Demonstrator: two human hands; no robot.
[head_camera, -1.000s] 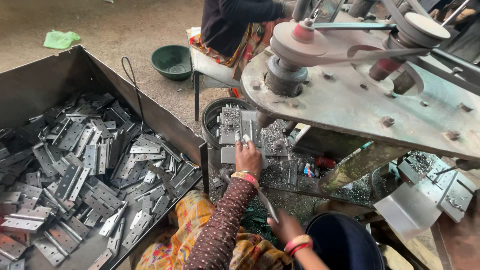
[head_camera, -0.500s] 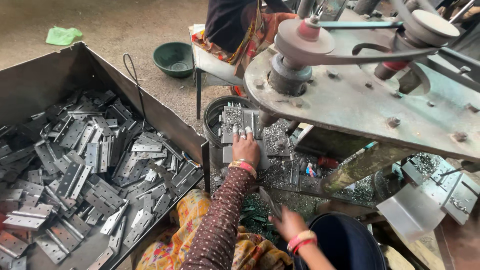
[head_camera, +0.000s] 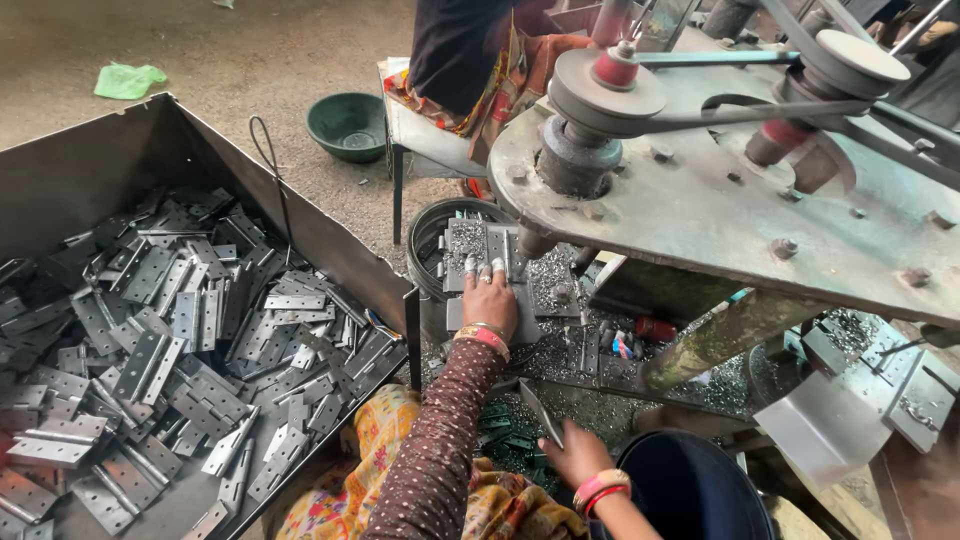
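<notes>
Pressing: left hand (head_camera: 490, 300) lies flat, fingers spread, on a hinge plate (head_camera: 497, 250) on the machine bed under the drill spindle (head_camera: 535, 243).
Right hand: (head_camera: 578, 455) pinches a second hinge plate (head_camera: 541, 414) by its near end.
Handling: stiff steel, probably light, slick, sharp-edged; grip the long edges.
Axis: bed plate runs near-to-far; held plate tilts far-left.
Stock: hinges in left bin (head_camera: 170, 330).

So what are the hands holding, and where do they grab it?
The right hand holds a flat metal hinge piece by its lower end. The left hand grips nothing; it presses flat on a hinge plate under the machine.
</notes>
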